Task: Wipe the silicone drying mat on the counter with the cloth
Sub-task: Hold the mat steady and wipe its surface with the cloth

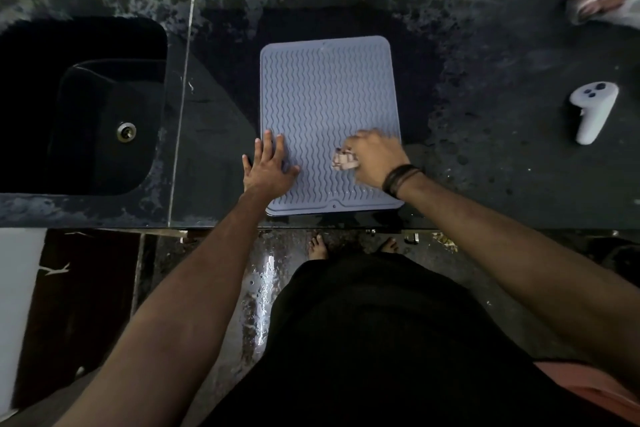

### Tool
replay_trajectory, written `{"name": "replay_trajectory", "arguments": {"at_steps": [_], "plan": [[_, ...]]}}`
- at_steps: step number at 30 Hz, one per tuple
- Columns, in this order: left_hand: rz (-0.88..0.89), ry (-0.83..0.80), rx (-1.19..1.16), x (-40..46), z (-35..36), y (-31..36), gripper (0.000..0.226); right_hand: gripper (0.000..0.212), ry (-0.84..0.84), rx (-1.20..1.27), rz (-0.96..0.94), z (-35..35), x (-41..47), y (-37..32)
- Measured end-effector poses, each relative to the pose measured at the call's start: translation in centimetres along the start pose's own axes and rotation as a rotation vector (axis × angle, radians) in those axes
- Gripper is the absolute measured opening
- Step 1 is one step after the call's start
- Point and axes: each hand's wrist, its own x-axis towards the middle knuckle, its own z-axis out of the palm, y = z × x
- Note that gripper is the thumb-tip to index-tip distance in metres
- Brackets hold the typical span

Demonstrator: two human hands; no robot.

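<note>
A grey-blue silicone drying mat (325,94) with wavy ridges lies flat on the dark stone counter (485,156), its long side running away from me. My left hand (268,168) rests flat with fingers spread on the mat's near left edge. My right hand (375,158) is closed over a small bunched, pale patterned cloth (344,159) and presses it onto the mat's near right part. Most of the cloth is hidden under that hand.
A black sink (86,107) with a metal drain is sunk into the counter at the left. A white handheld controller (593,111) lies on the counter at the right. A blurred crumpled plastic bag (602,0) sits at the far right corner. The counter's front edge runs just below the mat.
</note>
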Motion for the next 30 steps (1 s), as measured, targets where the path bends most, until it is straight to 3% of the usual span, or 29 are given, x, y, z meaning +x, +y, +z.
{"name": "replay_trajectory", "arguments": {"at_steps": [7, 9, 12, 14, 17, 22, 28, 30], "plan": [[-0.028, -0.016, 0.025, 0.0, -0.1, 0.0, 0.084, 0.057, -0.123, -0.041, -0.088, 3.5, -3.2, 0.6], [-0.027, -0.016, 0.017, -0.1, -0.1, 0.1, 0.084, 0.051, -0.169, -0.025, -0.106, 3.8, -4.7, 1.7], [-0.026, -0.01, -0.001, -0.1, -0.1, 0.1, 0.084, 0.019, -0.245, -0.044, -0.079, 2.9, -4.9, 2.5], [-0.021, -0.005, -0.006, -0.2, -0.1, 0.2, 0.083, 0.012, -0.173, 0.009, -0.042, 2.1, -3.8, 2.3], [-0.019, -0.004, -0.012, -0.3, 0.0, 0.3, 0.082, 0.027, -0.022, 0.083, -0.006, 2.0, -1.5, 0.3], [-0.02, -0.002, -0.003, -0.3, -0.2, 0.4, 0.082, 0.049, -0.061, -0.045, -0.08, 3.6, -0.4, -3.0], [-0.021, 0.004, -0.004, -0.1, 0.1, 0.4, 0.082, 0.036, -0.207, -0.033, -0.19, 3.4, -1.9, -1.4], [-0.023, 0.001, -0.005, -0.1, 0.1, 0.3, 0.082, 0.031, -0.126, -0.002, -0.153, 2.5, -1.0, -2.0]]}}
